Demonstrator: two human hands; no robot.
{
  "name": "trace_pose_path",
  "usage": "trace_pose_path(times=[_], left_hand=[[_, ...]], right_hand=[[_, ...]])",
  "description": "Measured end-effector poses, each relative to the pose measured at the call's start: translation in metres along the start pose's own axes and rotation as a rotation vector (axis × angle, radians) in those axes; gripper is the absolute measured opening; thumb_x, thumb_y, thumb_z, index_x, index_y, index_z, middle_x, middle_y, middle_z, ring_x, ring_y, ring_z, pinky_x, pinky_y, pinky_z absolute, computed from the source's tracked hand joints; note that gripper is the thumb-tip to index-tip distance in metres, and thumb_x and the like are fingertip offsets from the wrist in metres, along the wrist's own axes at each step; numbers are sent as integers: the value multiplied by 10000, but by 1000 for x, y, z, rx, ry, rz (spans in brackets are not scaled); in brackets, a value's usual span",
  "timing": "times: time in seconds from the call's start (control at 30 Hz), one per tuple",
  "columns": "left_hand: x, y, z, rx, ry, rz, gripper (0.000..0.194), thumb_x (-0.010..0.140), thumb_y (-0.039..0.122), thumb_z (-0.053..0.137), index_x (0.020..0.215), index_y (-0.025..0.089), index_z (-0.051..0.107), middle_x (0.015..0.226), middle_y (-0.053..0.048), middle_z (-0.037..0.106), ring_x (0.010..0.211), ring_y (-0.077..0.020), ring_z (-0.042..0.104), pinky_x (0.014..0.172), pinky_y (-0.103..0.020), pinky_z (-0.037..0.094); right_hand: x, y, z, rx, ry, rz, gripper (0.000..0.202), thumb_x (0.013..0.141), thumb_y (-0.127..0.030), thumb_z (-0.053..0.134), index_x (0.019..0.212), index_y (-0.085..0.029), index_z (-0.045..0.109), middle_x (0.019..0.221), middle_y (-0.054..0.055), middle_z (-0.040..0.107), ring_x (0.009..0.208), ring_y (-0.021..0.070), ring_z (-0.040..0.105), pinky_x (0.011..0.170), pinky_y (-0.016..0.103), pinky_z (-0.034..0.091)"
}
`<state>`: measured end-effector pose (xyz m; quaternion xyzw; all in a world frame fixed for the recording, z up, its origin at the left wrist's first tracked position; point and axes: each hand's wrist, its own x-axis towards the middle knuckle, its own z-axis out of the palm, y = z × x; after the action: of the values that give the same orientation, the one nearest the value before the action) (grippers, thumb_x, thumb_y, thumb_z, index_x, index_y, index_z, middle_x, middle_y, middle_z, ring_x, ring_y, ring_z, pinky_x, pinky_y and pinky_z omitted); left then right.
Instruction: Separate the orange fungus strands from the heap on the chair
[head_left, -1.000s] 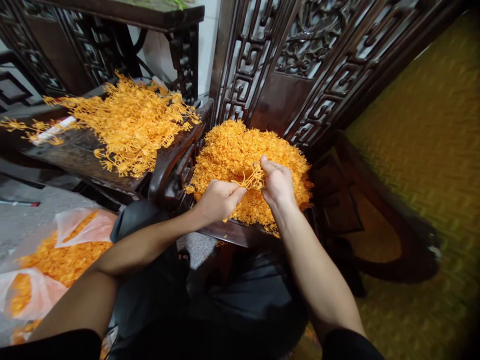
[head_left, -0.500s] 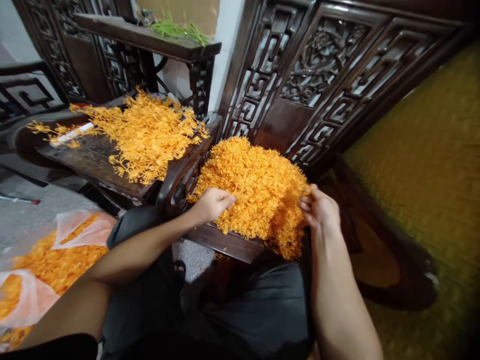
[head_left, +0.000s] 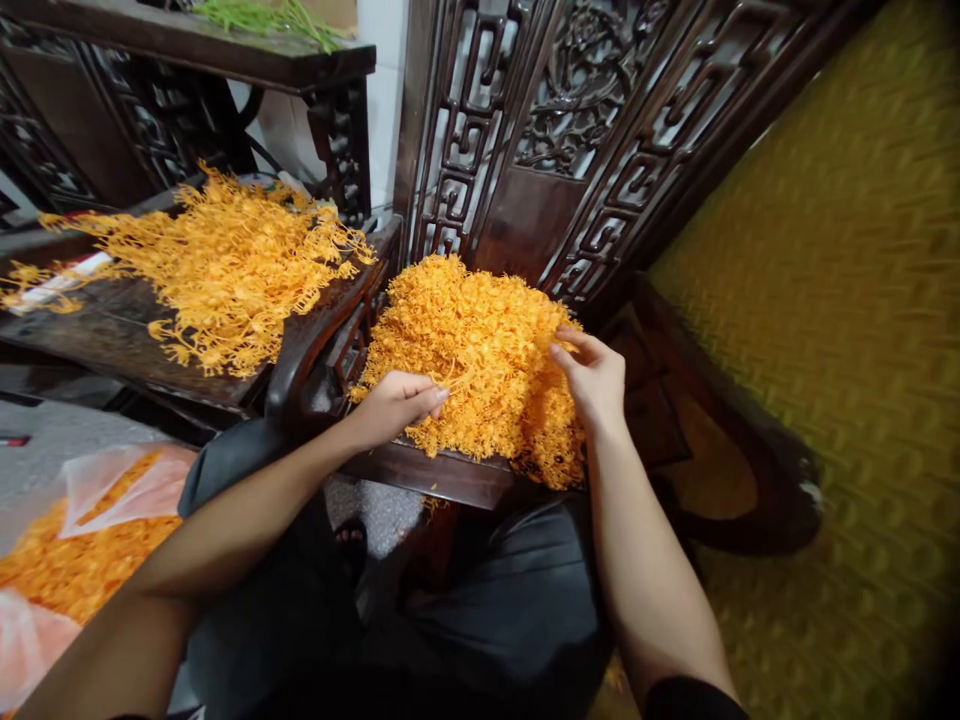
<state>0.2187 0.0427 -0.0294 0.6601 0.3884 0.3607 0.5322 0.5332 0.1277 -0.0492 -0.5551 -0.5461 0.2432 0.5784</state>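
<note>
A large heap of small orange plastic flower pieces (head_left: 472, 330) fills the seat of a dark carved wooden chair in front of me. At the heap's near left side, my left hand (head_left: 401, 405) is closed in a pinch, and a thin orange plastic sprig (head_left: 457, 380) sticks out from its fingertips. My right hand (head_left: 596, 375) is at the heap's right edge, thumb and fingers apart, with nothing visible between them. Some of its fingers are hidden behind the hand.
Longer orange sprigs (head_left: 240, 270) lie on a dark side table (head_left: 127, 345) to the left, beside a white stick (head_left: 60, 283). Orange pieces fill plastic bags (head_left: 112, 480) on the floor. Green stems (head_left: 270, 18) rest on a higher stand. A yellow-green textured surface (head_left: 840, 300) is at right.
The camera view has shifted, moving the scene leftward. My right hand's fingers have spread from a closed pose at the heap's edge. My left hand stays pinched, with the sprig now showing more plainly.
</note>
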Motion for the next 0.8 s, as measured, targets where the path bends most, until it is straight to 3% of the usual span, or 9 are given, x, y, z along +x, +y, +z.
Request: trace_pose_path(times=[0.07,0.13,0.23,0.3,0.37,0.47,0.53,0.67,0.8], left_hand=[[-1,-1,0,39,-15,49,461,963,488,549,665,143,614,549,24,515,514,-82,441,514,-220,324],[-2,-3,0,61,-35,88,472,971,491,545,666,140,621,553,28,502,524,-82,436,528,-224,325],[-2,-2,2,89,-78,133,477,979,485,542,664,138,628,549,36,481,524,-78,415,528,-225,310],[-3,0,5,113,-86,153,472,985,468,539,657,140,623,553,36,489,525,-75,418,530,-221,308],[-4,3,7,131,-72,172,482,986,460,537,630,143,606,551,33,499,525,-74,433,535,-219,315],[-7,4,10,144,-95,196,501,982,463,536,592,152,589,530,26,509,514,-80,451,535,-222,328],[-8,4,12,143,-122,205,491,985,450,533,596,157,600,534,21,529,518,-83,469,538,-221,341],[-6,3,13,154,-131,258,468,997,426,522,628,161,632,559,10,575,535,-87,508,551,-219,371],[-7,7,11,190,-155,329,475,1004,439,518,629,169,627,545,9,574,519,-88,519,542,-221,378]], right_hand=[[-9,-16,2,-162,-20,-168,208,801,-354,779,958,-218,790,1227,99,734,1262,266,588,1175,528,367],[-23,-38,8,-104,-72,-212,242,880,-416,715,1036,-246,786,1260,94,722,1267,254,590,1149,502,408],[-43,-65,23,153,-401,-69,321,858,-485,745,1092,-266,775,1161,85,751,1067,231,689,937,412,554],[-48,-70,31,201,-516,-11,280,818,-462,793,996,-246,796,1019,66,773,941,215,709,856,378,570],[-42,-64,33,190,-373,-16,222,802,-420,814,888,-216,801,896,46,766,851,194,705,831,360,570],[-20,-48,21,345,27,29,264,743,-431,857,824,-195,768,697,-9,679,644,138,647,731,337,590],[-11,-42,9,483,112,122,340,671,-460,899,819,-203,732,664,-40,627,597,127,633,663,332,600],[-25,-50,6,572,-223,313,353,630,-384,924,836,-183,720,880,25,697,713,148,672,618,304,580],[-51,-74,25,650,-464,368,226,730,-266,758,941,-187,759,775,9,643,628,98,521,541,241,455]])
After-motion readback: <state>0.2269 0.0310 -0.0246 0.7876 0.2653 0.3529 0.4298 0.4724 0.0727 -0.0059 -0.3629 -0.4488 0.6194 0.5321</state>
